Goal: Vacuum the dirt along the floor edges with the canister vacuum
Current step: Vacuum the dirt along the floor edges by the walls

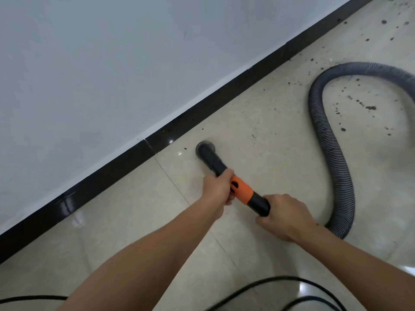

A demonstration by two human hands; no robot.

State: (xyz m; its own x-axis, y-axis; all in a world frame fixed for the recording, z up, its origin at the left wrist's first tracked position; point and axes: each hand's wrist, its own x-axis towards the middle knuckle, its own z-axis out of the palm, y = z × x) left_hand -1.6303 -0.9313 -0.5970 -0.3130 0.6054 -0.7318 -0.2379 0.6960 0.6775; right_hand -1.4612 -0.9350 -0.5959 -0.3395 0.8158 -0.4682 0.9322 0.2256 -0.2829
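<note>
Head view, the only one: both hands are on the vacuum's wand. The left hand point(216, 188) is wrapped round the black tube just ahead of the orange collar point(242, 190), and the right hand point(284, 215) is clamped round the tube behind it, where the grey hose point(332, 153) joins. The hands sit apart, with the collar between them.

The round nozzle point(205, 150) is down on the tiled floor point(258, 122), near the black skirting board point(112, 176) but not touching it. A few specks lie just beside it.

This looks like mid-sweep along the edge. The tiles nearer the person look clean, while the dirt point(370, 107) is scattered thickly farther along, inside the hose's loop and up by the far skirting.

The next move probably calls for sliding the nozzle along the board toward that mess and shifting the hose off it. A black cord point(258, 286) trails by the feet and could snag. The canister is out of view. No brand or writing is readable.
</note>
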